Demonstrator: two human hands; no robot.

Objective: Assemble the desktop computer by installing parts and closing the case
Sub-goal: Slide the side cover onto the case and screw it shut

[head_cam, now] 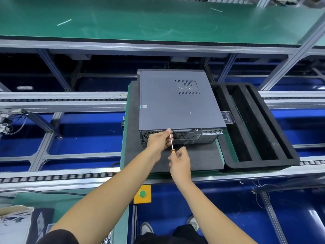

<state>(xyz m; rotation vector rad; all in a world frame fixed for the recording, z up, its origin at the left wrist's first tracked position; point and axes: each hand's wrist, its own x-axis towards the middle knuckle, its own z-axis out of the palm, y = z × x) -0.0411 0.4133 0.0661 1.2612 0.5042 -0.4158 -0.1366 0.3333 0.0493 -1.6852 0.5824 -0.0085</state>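
At the case's (177,103) rear, the left hand (159,140) pinches the screwdriver (172,142) shaft; the right hand (180,161) grips its handle.

1. We see the grey computer case (179,103) lying flat on a dark mat (193,159), its side panel on.
2. Our right hand (180,160) grips the screwdriver (172,142) handle; our left hand (159,140) pinches its shaft at the case's rear edge.
3. A loose screw (190,113) rests on top.
4. A black foam tray (260,127) lies just beside the case.

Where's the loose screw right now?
In the head view, the loose screw lies on the computer case top panel, right of centre, toward its near edge.
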